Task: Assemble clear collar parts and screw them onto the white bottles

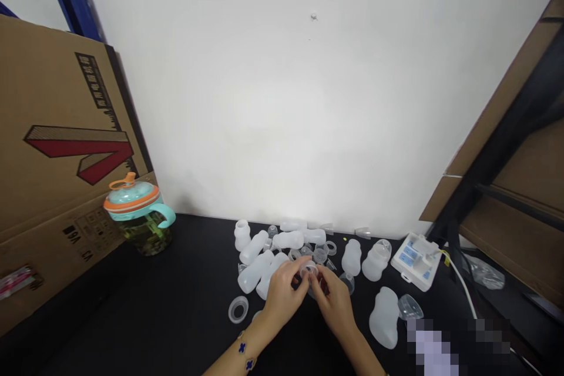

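Between both hands, at the lower middle, is a translucent baby-bottle collar ring (308, 266). My left hand (282, 294) pinches it from the left, with thumb and fingers closed at its edge. Fingers of my right hand (335, 299) close on its right side; whether a nipple sits inside it is too small to tell. Just beyond the hands, several frosted baby bottles (255, 271) lie in a loose pile with clear caps and rings. Another collar ring (231, 309) lies flat to the left of my left wrist. Right of my hands are a loose bottle (351, 257) and a capped bottle (376, 263).
A bottle (384, 318) and clear cap (410, 307) lie at the right front. Behind them is a white compartment case (414, 261) with a white cable (462, 285). A lidded jug (141, 217) stands left by a cardboard box (57, 129). A white wall (282, 100) rises behind.
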